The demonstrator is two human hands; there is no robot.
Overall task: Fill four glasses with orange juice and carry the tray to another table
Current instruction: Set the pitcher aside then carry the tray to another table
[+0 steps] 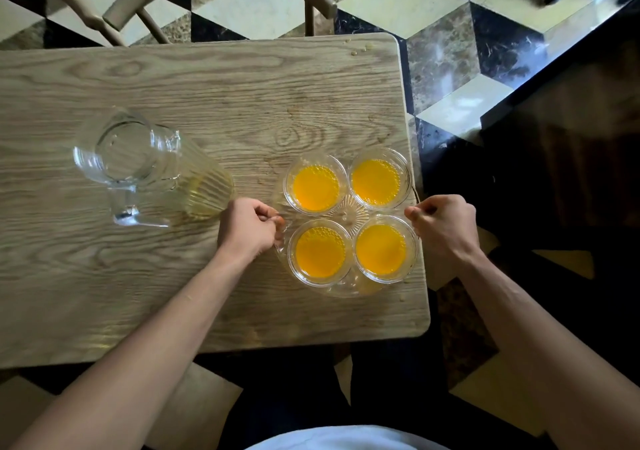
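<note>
Four glasses (pixel 349 215) stand two by two on a tray (pixel 346 292) at the table's (pixel 207 96) right end, a pitcher (pixel 145 165) to their left.

Person, head view: both forearms bare to the frame edge, no sleeves visible. Left hand (pixel 247 228) and right hand (pixel 445 228) without gloves. Pale garment at lower edge; dark trousers.

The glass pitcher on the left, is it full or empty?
Nearly empty: the pitcher stands upright and looks clear through, with only a pale yellowish trace near its base.
</note>
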